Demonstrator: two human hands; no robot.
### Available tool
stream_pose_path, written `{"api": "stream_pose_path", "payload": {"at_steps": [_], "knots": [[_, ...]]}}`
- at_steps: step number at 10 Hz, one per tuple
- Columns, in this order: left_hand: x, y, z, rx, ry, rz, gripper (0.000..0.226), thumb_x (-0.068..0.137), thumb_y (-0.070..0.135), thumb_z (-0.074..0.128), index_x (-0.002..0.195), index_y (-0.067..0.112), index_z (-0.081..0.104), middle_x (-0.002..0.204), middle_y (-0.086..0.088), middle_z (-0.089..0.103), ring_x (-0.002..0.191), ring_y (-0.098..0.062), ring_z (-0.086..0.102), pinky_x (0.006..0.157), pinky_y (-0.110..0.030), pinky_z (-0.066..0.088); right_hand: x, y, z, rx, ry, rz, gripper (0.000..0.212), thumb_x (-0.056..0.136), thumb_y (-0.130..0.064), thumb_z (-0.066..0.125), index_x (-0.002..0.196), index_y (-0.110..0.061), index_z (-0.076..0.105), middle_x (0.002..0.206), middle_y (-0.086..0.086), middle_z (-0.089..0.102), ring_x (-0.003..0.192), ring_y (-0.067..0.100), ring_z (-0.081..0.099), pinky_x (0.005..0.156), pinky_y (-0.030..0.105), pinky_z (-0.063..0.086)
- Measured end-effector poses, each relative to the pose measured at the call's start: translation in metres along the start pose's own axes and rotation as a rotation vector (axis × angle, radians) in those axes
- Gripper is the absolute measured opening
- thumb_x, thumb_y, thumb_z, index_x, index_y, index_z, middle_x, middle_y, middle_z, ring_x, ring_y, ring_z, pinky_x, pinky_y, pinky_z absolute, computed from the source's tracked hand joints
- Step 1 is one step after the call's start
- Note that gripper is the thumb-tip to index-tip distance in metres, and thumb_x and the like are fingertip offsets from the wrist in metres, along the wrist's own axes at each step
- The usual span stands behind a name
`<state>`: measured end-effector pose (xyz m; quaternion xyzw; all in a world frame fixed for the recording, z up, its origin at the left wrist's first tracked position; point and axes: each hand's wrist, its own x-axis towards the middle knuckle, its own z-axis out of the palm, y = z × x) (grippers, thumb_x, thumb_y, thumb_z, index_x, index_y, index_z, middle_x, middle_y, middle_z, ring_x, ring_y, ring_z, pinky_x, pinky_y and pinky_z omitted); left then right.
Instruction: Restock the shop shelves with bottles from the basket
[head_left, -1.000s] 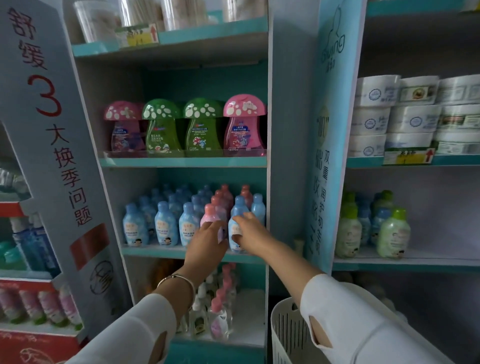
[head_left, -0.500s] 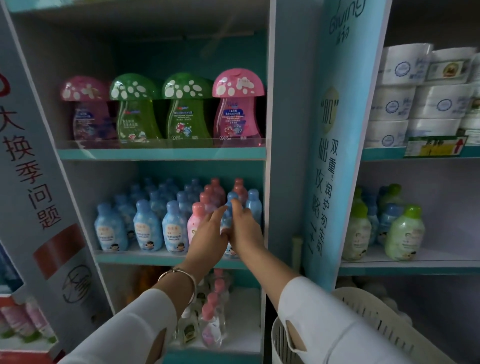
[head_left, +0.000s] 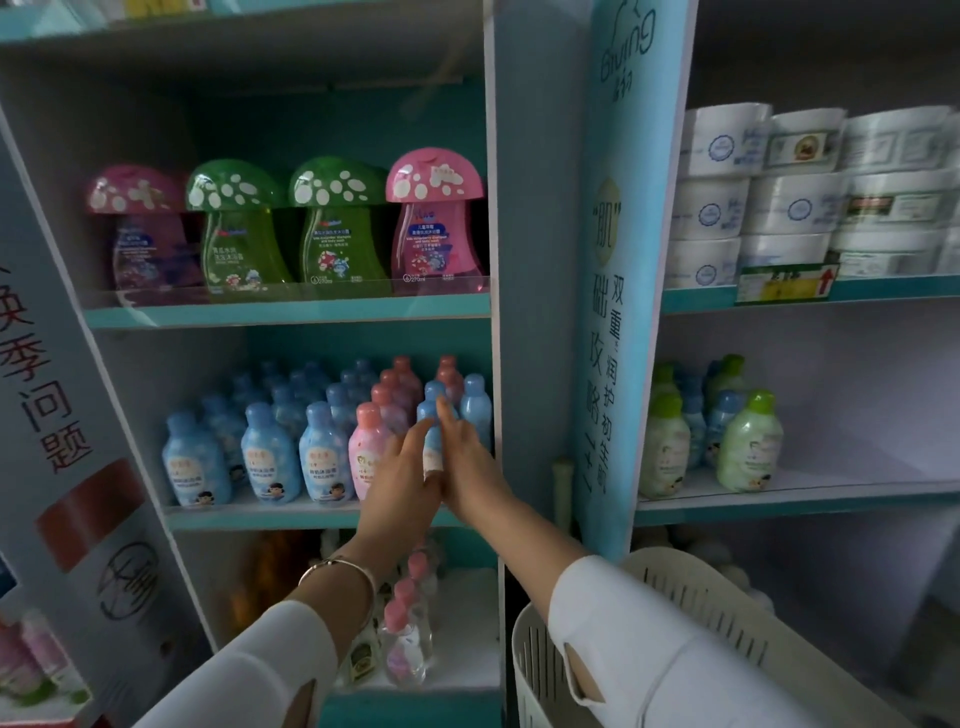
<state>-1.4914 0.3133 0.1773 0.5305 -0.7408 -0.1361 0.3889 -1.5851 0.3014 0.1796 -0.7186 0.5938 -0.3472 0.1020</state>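
On the middle shelf (head_left: 311, 515) stand rows of small blue and pink bottles. My left hand (head_left: 402, 480) and my right hand (head_left: 470, 470) meet at the shelf's right end, fingers straight, pressing from either side on a blue bottle (head_left: 434, 400) in the front row. Only its cap and shoulder show above my fingers. A pink bottle (head_left: 368, 452) stands just left of my left hand. The cream slatted basket (head_left: 701, 597) is at the lower right behind my right forearm, and its inside is hidden.
Mushroom-capped green and pink bottles (head_left: 337, 228) fill the shelf above. Pink-capped clear bottles (head_left: 408, 623) stand on the shelf below. A blue upright panel (head_left: 613, 312) divides off the right unit, which holds white tubs (head_left: 779, 197) and green bottles (head_left: 748, 447).
My hands have drawn together until both press on the blue bottle. The view has moved closer to the shelf and tilted down off the top shelf.
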Motion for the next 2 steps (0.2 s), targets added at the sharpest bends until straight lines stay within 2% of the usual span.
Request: {"api": "stream_pose_path", "payload": {"at_steps": [1,2], "knots": [[-0.015,0.011,-0.002,-0.006,-0.017,-0.003,0.063,0.085,-0.003,0.051,0.142,0.018,0.033,0.141,-0.009,0.04,0.127,-0.026,0.041,0.099,-0.033,0.037,-0.017,0.002,-0.012,-0.069,-0.042,-0.04,0.063,0.096,-0.011,0.044,0.15,-0.017,0.012,0.144,0.015,0.034,0.123,0.036,0.046,0.094,0.042,0.042],[-0.03,0.014,-0.004,0.038,-0.031,-0.016,0.054,0.087,0.002,0.053,0.138,0.014,0.04,0.137,-0.01,0.043,0.122,-0.027,0.046,0.1,-0.034,0.038,-0.034,0.009,-0.016,-0.069,-0.092,-0.013,0.067,0.095,-0.012,0.049,0.151,-0.018,0.011,0.141,0.018,0.037,0.124,0.035,0.045,0.094,0.041,0.042]]}}
